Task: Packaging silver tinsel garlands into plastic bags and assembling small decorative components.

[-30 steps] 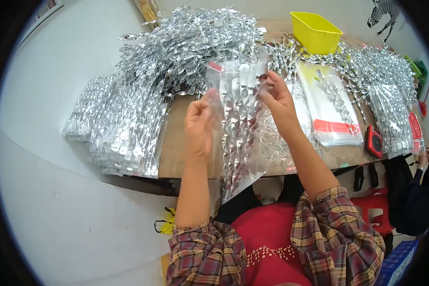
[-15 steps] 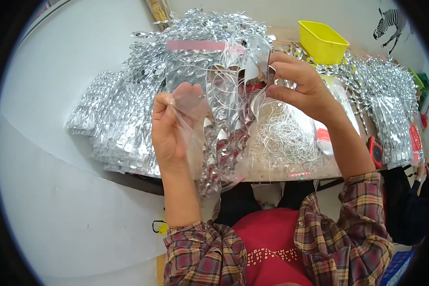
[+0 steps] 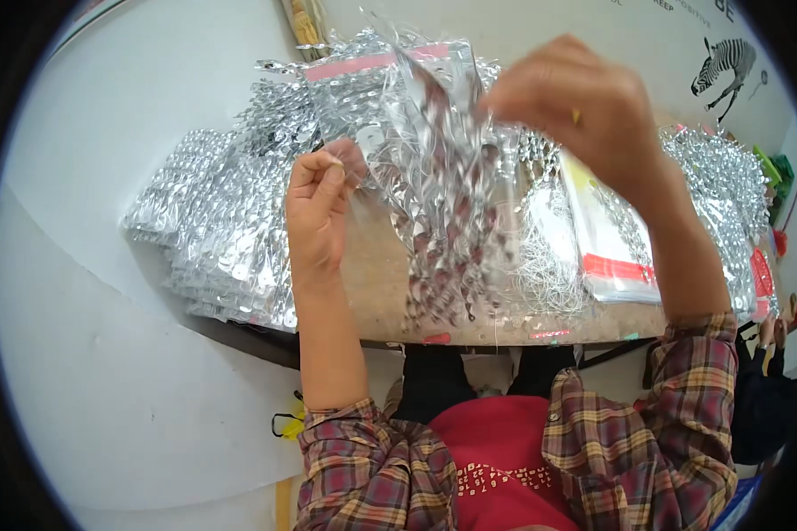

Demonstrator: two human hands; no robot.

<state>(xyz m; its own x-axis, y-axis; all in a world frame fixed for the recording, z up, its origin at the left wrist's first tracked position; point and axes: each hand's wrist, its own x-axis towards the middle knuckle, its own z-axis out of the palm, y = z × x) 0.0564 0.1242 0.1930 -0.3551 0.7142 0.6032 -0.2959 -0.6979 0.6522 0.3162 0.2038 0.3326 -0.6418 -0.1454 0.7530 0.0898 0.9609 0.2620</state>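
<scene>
Right hand point(image 3: 586, 115) higher; strips point(image 3: 456, 208) blurry

A brown table point(image 3: 372, 296) holds bagged silver twists point(image 3: 226, 243) at left, a silver heap point(image 3: 279, 117) behind, tangled white string point(image 3: 549, 257) and, right of that, red-banded clear bags point(image 3: 618, 274).

The left hand point(image 3: 319, 212) points upward from its straight wrist point(image 3: 317, 273), thumb point(image 3: 330, 182) pinched against bent fingers point(image 3: 308, 165). Above and right of it, the blurred right hand point(image 3: 580, 111) bends leftward, its forearm point(image 3: 689, 243) slanting below.
</scene>
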